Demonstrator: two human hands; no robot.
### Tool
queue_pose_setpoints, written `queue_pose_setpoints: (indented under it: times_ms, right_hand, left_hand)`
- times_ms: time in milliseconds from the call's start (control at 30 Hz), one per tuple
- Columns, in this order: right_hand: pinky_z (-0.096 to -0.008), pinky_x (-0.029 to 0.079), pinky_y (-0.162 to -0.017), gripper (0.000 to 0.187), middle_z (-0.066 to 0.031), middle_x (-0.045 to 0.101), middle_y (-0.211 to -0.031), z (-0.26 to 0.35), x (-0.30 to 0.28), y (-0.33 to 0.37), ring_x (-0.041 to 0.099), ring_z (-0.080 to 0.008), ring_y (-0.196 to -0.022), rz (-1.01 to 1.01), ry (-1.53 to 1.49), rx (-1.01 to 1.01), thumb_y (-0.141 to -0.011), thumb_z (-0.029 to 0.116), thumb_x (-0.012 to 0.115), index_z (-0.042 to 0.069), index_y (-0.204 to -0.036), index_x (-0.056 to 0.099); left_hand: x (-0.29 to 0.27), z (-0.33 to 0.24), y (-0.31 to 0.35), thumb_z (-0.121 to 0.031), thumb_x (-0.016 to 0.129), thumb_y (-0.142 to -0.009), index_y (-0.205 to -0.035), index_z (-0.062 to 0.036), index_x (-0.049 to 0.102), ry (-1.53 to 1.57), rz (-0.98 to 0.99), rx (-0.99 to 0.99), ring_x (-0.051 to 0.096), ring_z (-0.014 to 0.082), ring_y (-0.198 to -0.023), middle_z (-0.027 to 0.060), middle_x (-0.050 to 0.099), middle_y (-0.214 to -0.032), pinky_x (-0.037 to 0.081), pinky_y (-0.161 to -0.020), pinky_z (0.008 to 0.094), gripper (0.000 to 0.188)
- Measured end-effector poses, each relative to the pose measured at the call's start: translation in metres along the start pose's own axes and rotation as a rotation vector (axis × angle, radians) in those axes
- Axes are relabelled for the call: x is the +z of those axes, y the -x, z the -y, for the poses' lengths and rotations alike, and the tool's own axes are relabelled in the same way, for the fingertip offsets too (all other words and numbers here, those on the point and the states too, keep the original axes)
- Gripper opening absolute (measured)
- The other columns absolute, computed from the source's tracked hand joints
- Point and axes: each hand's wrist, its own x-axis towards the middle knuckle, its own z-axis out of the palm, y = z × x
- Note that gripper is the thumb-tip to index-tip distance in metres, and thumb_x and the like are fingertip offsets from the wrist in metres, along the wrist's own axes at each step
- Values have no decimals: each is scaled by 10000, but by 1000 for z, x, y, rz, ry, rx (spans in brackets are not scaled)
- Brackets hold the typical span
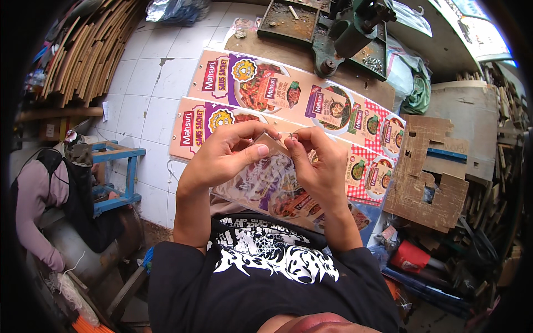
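Note:
In front of my chest, a clear plastic-covered printed sheet [277, 191] with food pictures hangs tilted between my hands. My left hand [225, 158] is closed at its upper corner, thumb and bent forefinger pressed together. Close beside it, my right hand [325, 164] pinches at the same corner. A thin string or wire [285, 134] shows between the fingertips; its exact kind is too small to tell. Beyond my hands lie two long printed display boards, the nearer board [189, 130] partly hidden by my hands and the farther board [222, 91] behind it.
A green hand press [350, 44] with metal trays [288, 28] stands at the back of the worktable. At right lies a brown board with cut-outs [427, 177]. A blue metal stool frame [133, 172] stands at left, below stacked wooden strips [91, 50].

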Motion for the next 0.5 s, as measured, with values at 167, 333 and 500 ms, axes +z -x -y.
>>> queue_pose_setpoints:
  times_ms: [167,333,500]
  right_hand:
    - [-302,476,-516,96,-105,648,-653,-3,4,2,639,-199,-549,-43,16,-6,-850,81,705,14,-824,641]
    - [-297,446,-487,143,-82,634,-602,-6,5,2,620,-185,-512,-54,39,35,-847,135,724,35,-798,635]
    - [-299,432,-479,165,-78,628,-594,-6,7,2,605,-186,-499,-52,41,56,-850,154,726,39,-785,627]
  left_hand:
    - [1,0,2,-64,596,-933,-1171,21,614,16,-2,-22,580,67,-818,23,631,-969,486,-715,230,253]
    - [2,0,1,-58,595,-932,-1173,29,613,11,-2,-15,589,76,-854,30,634,-984,489,-742,231,257]
    - [3,-1,2,-48,587,-931,-1175,34,615,42,-15,-18,599,88,-887,40,643,-1002,495,-772,237,259]
